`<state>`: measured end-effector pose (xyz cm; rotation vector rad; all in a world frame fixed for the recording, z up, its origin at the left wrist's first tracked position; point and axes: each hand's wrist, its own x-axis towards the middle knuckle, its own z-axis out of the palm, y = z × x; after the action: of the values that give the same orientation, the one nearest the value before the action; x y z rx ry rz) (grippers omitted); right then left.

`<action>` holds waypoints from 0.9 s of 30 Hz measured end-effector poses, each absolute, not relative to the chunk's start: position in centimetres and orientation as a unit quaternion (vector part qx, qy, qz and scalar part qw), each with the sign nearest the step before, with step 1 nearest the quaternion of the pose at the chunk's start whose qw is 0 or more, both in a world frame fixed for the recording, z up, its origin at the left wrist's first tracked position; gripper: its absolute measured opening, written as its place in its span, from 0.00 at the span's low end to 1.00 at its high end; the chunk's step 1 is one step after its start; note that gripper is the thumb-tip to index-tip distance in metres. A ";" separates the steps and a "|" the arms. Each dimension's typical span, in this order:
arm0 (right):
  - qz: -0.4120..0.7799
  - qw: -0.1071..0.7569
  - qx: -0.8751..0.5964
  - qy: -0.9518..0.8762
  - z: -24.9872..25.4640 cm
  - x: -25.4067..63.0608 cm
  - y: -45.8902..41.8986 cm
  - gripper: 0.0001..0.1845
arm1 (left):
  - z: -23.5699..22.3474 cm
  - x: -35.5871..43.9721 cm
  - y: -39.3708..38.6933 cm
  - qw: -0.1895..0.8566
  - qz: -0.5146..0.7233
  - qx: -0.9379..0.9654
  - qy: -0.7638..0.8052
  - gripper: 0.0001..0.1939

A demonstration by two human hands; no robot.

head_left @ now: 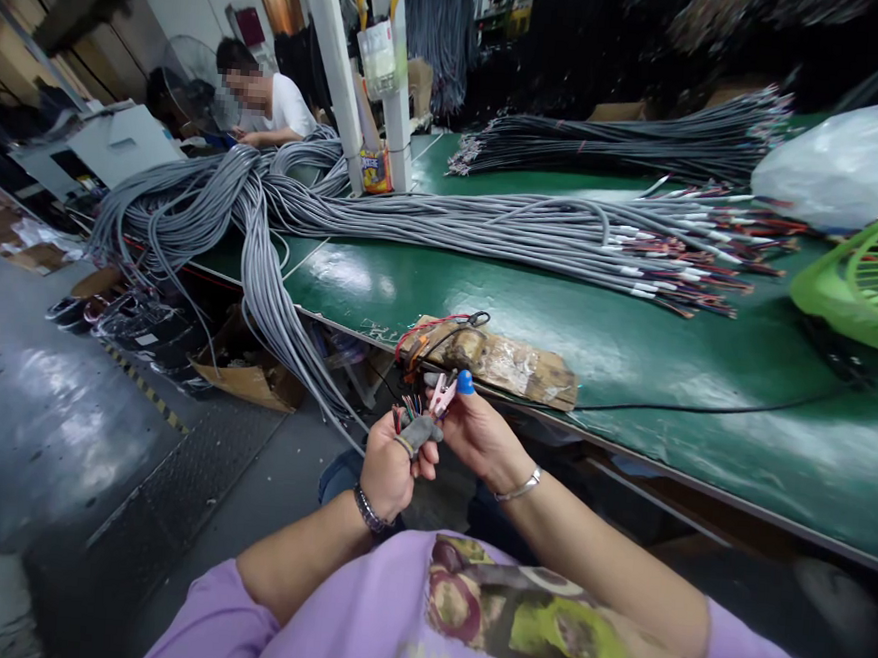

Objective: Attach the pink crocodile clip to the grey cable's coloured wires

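My left hand (390,471), a grey cover on its thumb, is closed round the end of a grey cable (339,417). Thin coloured wires (407,407) fan out above that thumb. Right beside it, my right hand (481,437) wears a blue finger cot (465,382) and pinches a small pale pink clip-like piece (442,395) close to the wires. Whether the piece touches the wires I cannot tell. Just beyond both hands, a worn wooden block (511,367) with red and black leads lies at the bench edge.
Long grey cables (432,218) with stripped ends stretch across the green bench (655,354). Behind them are black cables (609,145). A green fan (874,284) and a plastic bag (857,163) stand right. A person (266,101) sits at the far left; cardboard boxes (255,376) are below.
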<state>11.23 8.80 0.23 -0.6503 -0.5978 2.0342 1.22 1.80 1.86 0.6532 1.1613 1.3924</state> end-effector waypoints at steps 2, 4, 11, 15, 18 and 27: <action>0.814 0.463 -0.267 -0.227 0.4 11.1 8.8 0.21 | 1.6 1.2 1.8 0.571 0.591 0.281 0.496 0.14; 0.815 0.465 -0.269 -0.217 0.5 10.9 8.6 0.21 | 1.4 1.2 1.8 0.571 0.588 0.285 0.497 0.13; 0.842 0.423 -0.257 -0.216 0.4 11.6 7.8 0.27 | 1.9 0.9 0.7 0.574 0.598 0.275 0.487 0.16; 0.850 0.401 -0.255 -0.226 0.4 11.9 8.1 0.23 | 2.2 0.7 0.4 0.552 0.621 0.269 0.487 0.18; 0.842 0.408 -0.275 -0.223 0.3 11.7 8.3 0.19 | 2.4 0.6 0.6 0.536 0.635 0.263 0.490 0.18; 0.668 0.538 -0.360 -0.368 -0.4 11.6 7.8 0.24 | 2.5 1.2 1.5 0.535 0.626 0.266 0.501 0.19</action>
<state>11.58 7.76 -0.42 -0.8557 -0.8751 1.5900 1.17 1.46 2.48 0.6335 1.1938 1.4916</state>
